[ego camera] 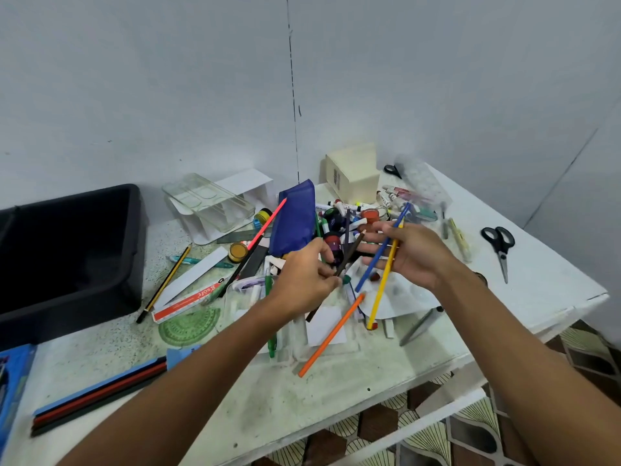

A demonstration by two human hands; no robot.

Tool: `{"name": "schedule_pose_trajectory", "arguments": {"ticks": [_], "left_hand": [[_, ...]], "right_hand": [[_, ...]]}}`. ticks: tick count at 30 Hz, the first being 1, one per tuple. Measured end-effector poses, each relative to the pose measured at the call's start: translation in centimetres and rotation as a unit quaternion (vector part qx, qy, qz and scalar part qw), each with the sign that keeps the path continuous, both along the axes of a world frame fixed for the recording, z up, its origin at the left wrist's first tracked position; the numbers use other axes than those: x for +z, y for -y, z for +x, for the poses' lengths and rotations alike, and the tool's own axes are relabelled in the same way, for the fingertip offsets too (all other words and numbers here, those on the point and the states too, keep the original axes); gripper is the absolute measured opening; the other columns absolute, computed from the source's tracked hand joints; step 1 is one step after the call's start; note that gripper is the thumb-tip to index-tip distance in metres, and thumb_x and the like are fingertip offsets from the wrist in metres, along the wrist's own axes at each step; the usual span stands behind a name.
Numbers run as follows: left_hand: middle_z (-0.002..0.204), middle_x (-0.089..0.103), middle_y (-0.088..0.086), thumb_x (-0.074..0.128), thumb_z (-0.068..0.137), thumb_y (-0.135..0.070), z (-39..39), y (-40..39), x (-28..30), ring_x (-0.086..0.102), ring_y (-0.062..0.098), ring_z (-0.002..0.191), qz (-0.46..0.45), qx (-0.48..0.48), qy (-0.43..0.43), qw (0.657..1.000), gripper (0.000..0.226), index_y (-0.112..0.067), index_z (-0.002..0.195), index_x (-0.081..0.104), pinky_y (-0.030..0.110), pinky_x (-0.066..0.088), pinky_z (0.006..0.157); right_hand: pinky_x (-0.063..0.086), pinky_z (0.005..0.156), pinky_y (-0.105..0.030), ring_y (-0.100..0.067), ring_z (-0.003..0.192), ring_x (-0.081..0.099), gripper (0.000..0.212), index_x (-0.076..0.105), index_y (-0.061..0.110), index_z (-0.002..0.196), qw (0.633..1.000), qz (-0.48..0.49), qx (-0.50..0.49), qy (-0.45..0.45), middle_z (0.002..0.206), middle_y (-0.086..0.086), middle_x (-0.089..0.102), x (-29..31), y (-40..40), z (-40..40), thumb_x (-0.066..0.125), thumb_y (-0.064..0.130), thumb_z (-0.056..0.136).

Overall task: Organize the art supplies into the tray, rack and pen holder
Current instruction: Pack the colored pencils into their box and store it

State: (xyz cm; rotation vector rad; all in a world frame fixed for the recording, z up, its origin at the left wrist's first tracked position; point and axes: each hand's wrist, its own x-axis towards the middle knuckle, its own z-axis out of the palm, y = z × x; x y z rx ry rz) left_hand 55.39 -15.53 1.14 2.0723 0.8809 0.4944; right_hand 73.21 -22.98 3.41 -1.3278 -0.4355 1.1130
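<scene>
Left hand (302, 277) fingers pinch a dark brown pencil (349, 253); it should slide alongside the blue pencil (381, 250) and yellow pencil (384, 277) clasped in the right hand (413, 253), tips aligned.

Counter (353, 381) painted white, worn, speckled, matt. Black tray (134, 230) matt plastic. Clear holder (208, 203) glossy plastic. Blue pouch (295, 216) cloth. Scissors (500, 247) metal blades, black plastic handles.

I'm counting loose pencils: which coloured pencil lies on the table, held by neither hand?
The orange pencil, lying slanted near the table's front edge. The blue pencil and yellow pencil are in the right hand.
</scene>
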Motion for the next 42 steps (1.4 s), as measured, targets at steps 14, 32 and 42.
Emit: {"name": "schedule_pose_trajectory", "arguments": {"ticks": [14,32,42], "left_hand": [[0.083,0.066,0.015,0.052,0.093,-0.014,-0.1,0.0,-0.6,0.061,0.023,0.068,-0.084,0.001,-0.005,0.996,0.009,-0.012,0.085,0.051,0.038,0.053,0.060],[0.071,0.072,0.010,0.072,0.080,0.001,-1.2,-0.2,1.4,0.070,0.022,0.063,-0.088,0.008,0.060,0.994,0.033,-0.012,0.100,0.049,0.033,0.058,0.060],[0.064,0.069,0.012,0.071,0.079,0.002,-4.6,-1.0,3.0,0.064,0.010,0.053,-0.069,0.040,0.105,0.991,0.039,-0.019,0.105,0.049,0.015,0.046,0.050]], "right_hand": [[0.059,0.059,-0.036,-0.022,0.064,0.070,0.020,0.056,0.003,0.091,0.998,0.020,-0.065,0.009,0.076,-0.012,0.065,0.8,0.0,1.6,0.040,0.006,0.102],[0.053,0.088,-0.052,-0.036,0.084,0.068,0.014,0.057,0.001,0.096,0.997,-0.049,0.065,0.014,0.089,-0.020,0.067,-0.2,1.2,-0.3,0.043,0.004,0.099],[0.060,0.064,-0.043,-0.035,0.087,0.071,0.016,0.056,-0.005,0.107,0.988,0.061,0.110,-0.094,0.097,-0.025,0.069,1.6,-2.2,-6.7,0.043,0.001,0.099]]}}
